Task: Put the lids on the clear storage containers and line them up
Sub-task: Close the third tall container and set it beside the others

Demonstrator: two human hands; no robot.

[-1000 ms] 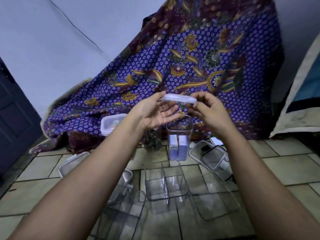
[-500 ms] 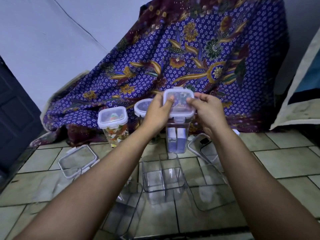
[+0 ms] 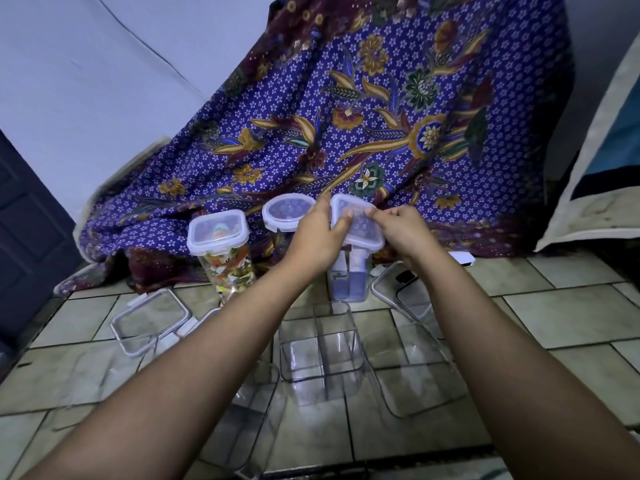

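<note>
Since a second ago the lid [image 3: 356,221] came down from mid-air onto the tall container [image 3: 349,278]. Left hand [image 3: 317,239] grips its left edge, right hand [image 3: 403,230] pinches the right edge; both closed on lid. No readable writing. Two lidded containers, one with colourful contents [image 3: 221,251], one round-lidded [image 3: 285,213], stand left. Empty container [image 3: 318,344] and loose lid [image 3: 150,320] lie nearer on the tiled floor [image 3: 554,306].

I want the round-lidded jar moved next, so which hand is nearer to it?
Left. The left hand sits right beside the round-lidded jar; the right hand is farther right, beyond the square lid.
</note>
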